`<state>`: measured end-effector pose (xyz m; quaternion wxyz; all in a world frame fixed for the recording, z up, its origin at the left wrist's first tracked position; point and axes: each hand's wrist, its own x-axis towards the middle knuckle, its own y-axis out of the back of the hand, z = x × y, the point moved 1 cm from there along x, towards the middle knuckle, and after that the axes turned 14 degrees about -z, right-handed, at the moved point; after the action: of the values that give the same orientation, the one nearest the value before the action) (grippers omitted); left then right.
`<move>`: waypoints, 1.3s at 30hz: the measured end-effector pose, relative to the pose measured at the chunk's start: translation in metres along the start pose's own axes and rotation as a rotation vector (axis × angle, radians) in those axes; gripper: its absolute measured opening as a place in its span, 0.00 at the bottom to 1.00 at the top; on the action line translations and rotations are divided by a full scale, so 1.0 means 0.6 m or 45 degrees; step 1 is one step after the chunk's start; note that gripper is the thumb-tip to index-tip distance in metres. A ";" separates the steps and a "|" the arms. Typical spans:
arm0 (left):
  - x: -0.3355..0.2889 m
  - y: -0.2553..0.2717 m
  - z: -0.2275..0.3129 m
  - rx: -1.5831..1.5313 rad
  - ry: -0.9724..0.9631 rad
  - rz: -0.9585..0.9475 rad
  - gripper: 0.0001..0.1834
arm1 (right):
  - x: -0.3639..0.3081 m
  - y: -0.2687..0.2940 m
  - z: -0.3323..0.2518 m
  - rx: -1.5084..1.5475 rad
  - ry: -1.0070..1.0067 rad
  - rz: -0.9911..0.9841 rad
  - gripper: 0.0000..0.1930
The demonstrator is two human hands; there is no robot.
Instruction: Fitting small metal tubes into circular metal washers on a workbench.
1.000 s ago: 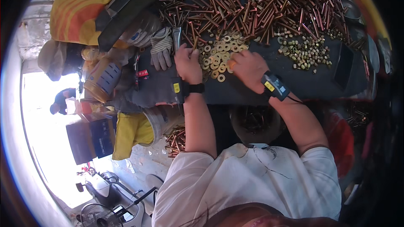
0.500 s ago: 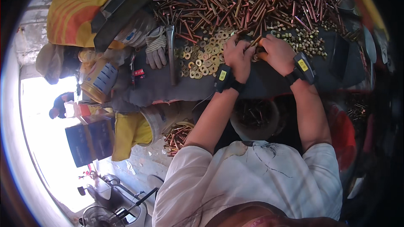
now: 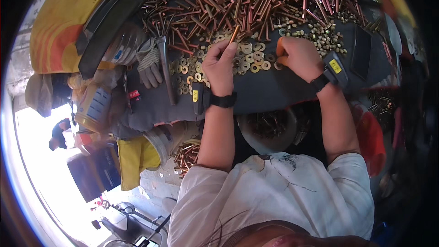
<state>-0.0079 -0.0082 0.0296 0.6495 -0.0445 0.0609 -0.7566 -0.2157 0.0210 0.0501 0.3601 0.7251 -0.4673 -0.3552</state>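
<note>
A slim copper-coloured bolt (image 3: 234, 34) points up and away from between the thumb and fingers of my left hand (image 3: 219, 71), which is closed on it over the edge of the washers. Flat brass-coloured washers (image 3: 257, 56) lie loose between my two hands. My right hand (image 3: 301, 56) is apart from the left, beside the small brass-coloured nuts (image 3: 327, 39); its fingers are curled and orange covers show on the fingertips. What those fingers hold, if anything, is hidden. Beyond both hands spreads a big heap of copper-coloured bolts (image 3: 256, 0).
A metal bar (image 3: 167, 71) and a striped work glove (image 3: 148, 66) lie left of the washers. A dark flat tray (image 3: 361, 52) is at the right. Below the table edge stand a bucket (image 3: 247, 132) with bolts and a red container (image 3: 372, 142). A yellow-lidded jar (image 3: 93, 107) is far left.
My hands were together at a bolt; now they are apart. The left has drawn off to the left with the bolt upright, while the right stays by the nuts. The view has shifted slightly.
</note>
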 end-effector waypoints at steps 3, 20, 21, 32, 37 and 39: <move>-0.003 -0.011 0.007 -0.288 0.155 -0.144 0.09 | -0.003 0.034 0.010 0.338 -0.176 0.095 0.10; -0.016 -0.035 -0.017 -0.415 0.306 -0.594 0.10 | 0.020 -0.014 -0.036 2.201 0.210 -0.025 0.13; -0.017 -0.035 -0.020 -0.444 0.283 -0.557 0.09 | 0.023 -0.016 -0.040 2.222 0.158 -0.094 0.14; -0.006 -0.028 -0.020 -0.386 0.224 -0.413 0.06 | 0.044 0.042 0.123 -0.360 -0.392 0.617 0.13; -0.010 -0.022 -0.013 -0.392 0.209 -0.324 0.06 | 0.013 0.075 0.069 0.267 -0.127 0.797 0.17; -0.007 -0.022 -0.014 -0.394 0.193 -0.320 0.06 | 0.015 0.061 0.050 0.991 0.117 0.759 0.13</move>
<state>-0.0213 -0.0020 0.0233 0.5290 -0.0940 0.2191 -0.8144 -0.2536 -0.0042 0.0650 0.1685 0.6556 -0.7361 -0.0036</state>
